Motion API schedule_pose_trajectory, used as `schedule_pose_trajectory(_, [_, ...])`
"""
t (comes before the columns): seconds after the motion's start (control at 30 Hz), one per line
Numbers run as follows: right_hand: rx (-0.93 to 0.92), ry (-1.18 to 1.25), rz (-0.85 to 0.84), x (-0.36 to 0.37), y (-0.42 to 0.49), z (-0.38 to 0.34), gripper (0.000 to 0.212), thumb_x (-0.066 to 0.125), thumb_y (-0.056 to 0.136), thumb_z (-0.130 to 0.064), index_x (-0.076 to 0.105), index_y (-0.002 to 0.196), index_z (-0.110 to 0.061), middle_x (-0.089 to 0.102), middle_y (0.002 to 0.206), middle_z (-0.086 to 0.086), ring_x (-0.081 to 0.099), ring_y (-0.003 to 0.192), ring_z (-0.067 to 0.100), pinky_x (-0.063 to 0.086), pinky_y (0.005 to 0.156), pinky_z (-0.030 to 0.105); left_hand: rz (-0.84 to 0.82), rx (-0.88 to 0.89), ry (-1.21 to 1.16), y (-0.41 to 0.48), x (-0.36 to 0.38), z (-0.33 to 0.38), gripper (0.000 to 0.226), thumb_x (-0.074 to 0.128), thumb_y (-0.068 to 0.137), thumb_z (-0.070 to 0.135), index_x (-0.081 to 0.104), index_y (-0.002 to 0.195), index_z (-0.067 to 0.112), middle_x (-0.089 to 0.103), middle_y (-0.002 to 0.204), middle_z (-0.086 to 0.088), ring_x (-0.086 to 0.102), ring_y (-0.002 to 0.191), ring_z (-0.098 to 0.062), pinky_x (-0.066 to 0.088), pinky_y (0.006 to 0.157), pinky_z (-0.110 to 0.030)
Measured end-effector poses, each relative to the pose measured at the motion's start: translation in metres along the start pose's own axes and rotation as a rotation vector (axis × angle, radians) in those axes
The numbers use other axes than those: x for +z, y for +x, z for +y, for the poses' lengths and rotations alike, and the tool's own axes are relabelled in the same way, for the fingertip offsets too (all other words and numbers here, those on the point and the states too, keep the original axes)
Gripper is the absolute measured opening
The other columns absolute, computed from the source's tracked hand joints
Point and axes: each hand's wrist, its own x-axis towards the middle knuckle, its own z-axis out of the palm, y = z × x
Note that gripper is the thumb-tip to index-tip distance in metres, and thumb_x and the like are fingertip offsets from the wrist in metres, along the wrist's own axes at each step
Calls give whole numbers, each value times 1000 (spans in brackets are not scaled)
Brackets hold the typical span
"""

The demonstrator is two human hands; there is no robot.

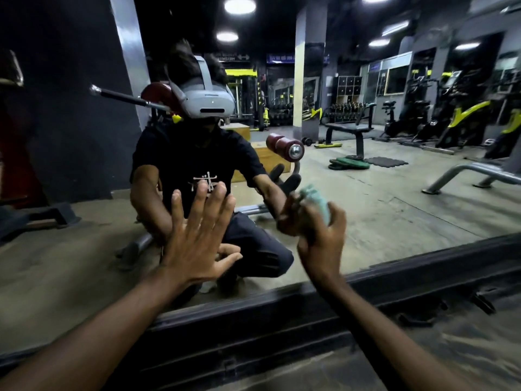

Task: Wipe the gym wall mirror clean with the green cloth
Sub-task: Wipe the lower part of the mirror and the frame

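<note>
The green cloth (318, 204) is motion-blurred and mostly hidden behind the right hand (324, 241).

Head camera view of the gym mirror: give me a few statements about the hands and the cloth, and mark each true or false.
1. The right hand grips the green cloth. True.
2. The left hand holds a spray bottle. False: its fingers are spread and it holds nothing.
3. The green cloth lies on the floor. False: it is held up at the mirror.
4. The mirror reflects a bench. True.
</note>
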Motion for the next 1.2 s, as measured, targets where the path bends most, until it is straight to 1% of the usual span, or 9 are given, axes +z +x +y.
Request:
schedule_pose_trajectory(0.13, [-284,49,-387,-8,-11,17,66,62,77,-12,48,134,-43,47,137,6,53,122,33,49,99,48,24,11,-60,13,-9,9,118,57,84,75,14,162,-2,9,170,-25,13,156,-46,15,116,-79])
schedule_pose_trajectory(0.2, [-211,70,-251,-14,19,17,59,56,83,-18,50,134,-47,47,133,-4,53,121,24,51,96,47,16,40,-58,32,-17,8,119,54,84,75,11,162,-3,5,170,-26,8,157,-47,17,119,-73])
schedule_pose_trajectory(0.33, [-22,24,161,-19,91,-8,67,59,64,-2,65,128,-19,39,127,4,44,115,26,45,101,37,6,20,-20,73,-25,1,127,57,75,78,14,161,-6,4,169,-28,6,157,-48,13,123,-68])
schedule_pose_trajectory(0.4, [-227,-23,62,-17,92,-16,60,70,72,-3,65,129,-20,41,130,7,43,115,30,38,102,29,23,33,-11,74,-25,-1,128,57,75,80,17,160,-7,7,169,-29,8,156,-48,15,123,-67])
schedule_pose_trajectory(0.53, [-715,-230,-198,-22,92,1,47,75,83,-16,68,129,-22,47,132,18,50,110,39,46,83,45,42,29,15,74,-27,-11,129,56,78,84,17,159,-9,11,169,-27,11,157,-46,17,123,-68])
schedule_pose_trajectory(0.73, [-454,-277,55,-35,129,3,47,72,85,-25,65,130,-29,56,130,18,53,105,35,42,74,41,26,10,55,84,-34,-3,126,54,80,83,18,159,-9,10,168,-30,9,156,-48,9,124,-69])
schedule_pose_trajectory(0.9, [-838,-343,-192,-45,72,49,37,59,95,-26,64,131,-32,62,128,14,55,109,33,43,75,41,-30,32,41,70,-28,39,118,55,84,75,15,161,-6,7,169,-28,7,156,-50,17,120,-71])
schedule_pose_trajectory(1.07, [9,-217,152,-84,117,105,61,58,77,-5,42,135,-18,56,115,20,51,100,38,46,77,48,-45,-19,29,61,-14,78,110,59,84,65,19,161,-2,9,169,-28,8,155,-51,15,119,-74])
schedule_pose_trajectory(1.2, [-245,-137,-102,-62,16,118,50,46,73,-11,51,123,-10,50,115,17,49,96,37,47,75,48,-99,101,11,42,2,124,102,53,86,64,20,163,5,8,171,-23,10,156,-48,15,113,-80])
